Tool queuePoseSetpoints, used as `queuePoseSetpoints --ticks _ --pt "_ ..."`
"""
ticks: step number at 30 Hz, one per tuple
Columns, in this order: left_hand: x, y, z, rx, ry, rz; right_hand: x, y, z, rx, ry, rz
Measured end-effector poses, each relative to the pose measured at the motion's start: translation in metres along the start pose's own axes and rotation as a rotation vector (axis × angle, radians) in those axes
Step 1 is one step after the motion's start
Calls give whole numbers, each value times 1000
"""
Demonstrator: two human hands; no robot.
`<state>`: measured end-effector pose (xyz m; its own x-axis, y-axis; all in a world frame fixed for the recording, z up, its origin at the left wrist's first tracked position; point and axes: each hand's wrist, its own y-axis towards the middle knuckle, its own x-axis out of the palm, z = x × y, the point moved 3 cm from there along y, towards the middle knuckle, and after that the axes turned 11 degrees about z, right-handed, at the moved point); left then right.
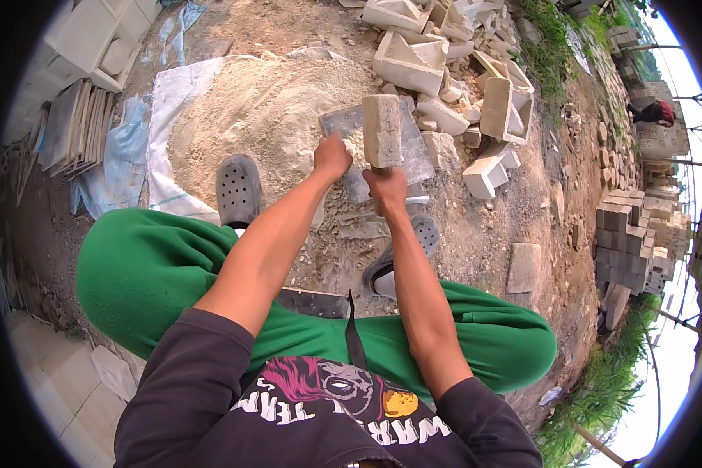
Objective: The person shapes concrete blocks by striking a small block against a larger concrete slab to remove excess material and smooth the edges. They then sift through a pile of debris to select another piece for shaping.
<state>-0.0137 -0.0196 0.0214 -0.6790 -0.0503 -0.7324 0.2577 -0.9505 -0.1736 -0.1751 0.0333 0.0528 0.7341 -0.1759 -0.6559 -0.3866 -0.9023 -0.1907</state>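
Note:
My right hand (386, 189) is wrapped round the handle of a mallet with a thick, worn, pale block-shaped head (382, 131). The head stands over a flat grey plate (418, 156) on the ground between my feet. To its left, my left hand (332, 160) is closed in a fist over the plate's left side. Small pale crumbs lie by its fingers, and what it holds, if anything, I cannot make out. Pale rubble and dust surround the plate, and part of its surface is hidden behind the mallet and hands.
A white sheet (161, 140) heaped with pale crushed material (242, 101) lies left of the plate. Broken pale hollow blocks (409, 62) are piled beyond it to the right. Thin boards (78, 129) stand at far left, grey blocks (622, 234) at right. Grey clogs (239, 187) are on my feet.

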Motion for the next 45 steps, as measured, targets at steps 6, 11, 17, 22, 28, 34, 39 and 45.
queuePoseSetpoints --ticks 6,11,17,22,28,34,39,45 --pt "-4 5 -4 -8 17 -44 4 -4 0 317 -196 -277" --pt "-2 -2 -1 -1 -17 -30 -9 2 -12 140 -110 -96" --pt "-1 -1 9 -1 -15 -65 2 -7 21 141 -220 -51" --pt "0 8 -7 2 29 -92 2 -1 5 351 -214 -272" --pt "6 5 -18 22 47 -30 -15 3 -33 142 -8 -47" --pt "2 3 4 -18 34 -75 8 11 19 220 -248 -134" --pt "0 5 0 -6 33 -73 3 16 6 225 -200 -156" --pt "1 11 -3 30 65 -145 -7 0 -22 122 -124 -43"
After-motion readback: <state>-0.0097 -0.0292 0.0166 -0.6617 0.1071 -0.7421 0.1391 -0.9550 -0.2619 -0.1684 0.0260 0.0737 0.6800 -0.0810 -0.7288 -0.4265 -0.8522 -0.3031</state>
